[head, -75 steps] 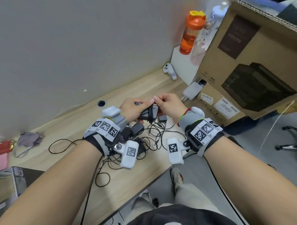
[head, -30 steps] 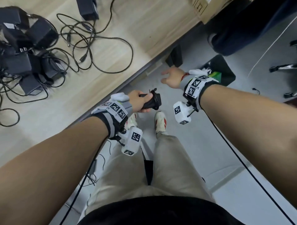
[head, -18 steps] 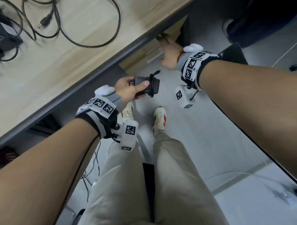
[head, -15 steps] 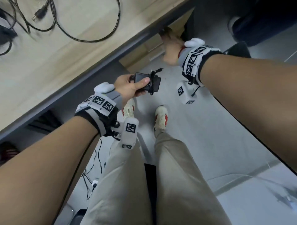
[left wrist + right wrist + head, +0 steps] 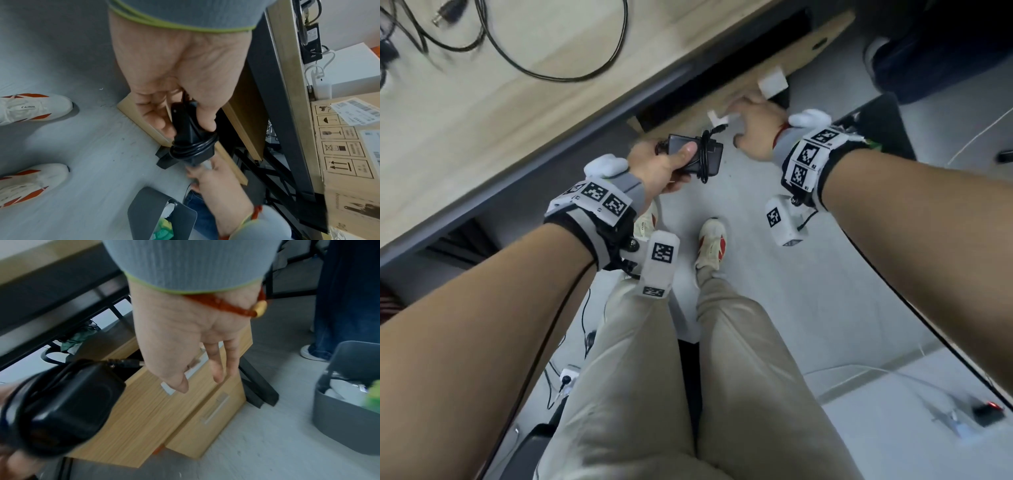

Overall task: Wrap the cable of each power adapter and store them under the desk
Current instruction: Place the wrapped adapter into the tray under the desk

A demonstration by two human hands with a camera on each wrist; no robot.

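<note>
Black power adapter (image 5: 695, 155), cable (image 5: 193, 147) wound round its body, is gripped by L hand (image 5: 657, 168) below the desk (image 5: 517, 102) edge, above floor. R hand (image 5: 185, 344) is held w/ fingers loosely extended, nothing grasped, fingertips at handle (image 5: 191, 371) of wooden drawer unit (image 5: 144, 418) under desk. Contact w/ handle can't be told.

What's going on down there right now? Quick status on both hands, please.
Left hand grips the wrapped power adapter. Right hand has its fingers at the top drawer's handle, drawer partly out. Nothing in the way.
</note>
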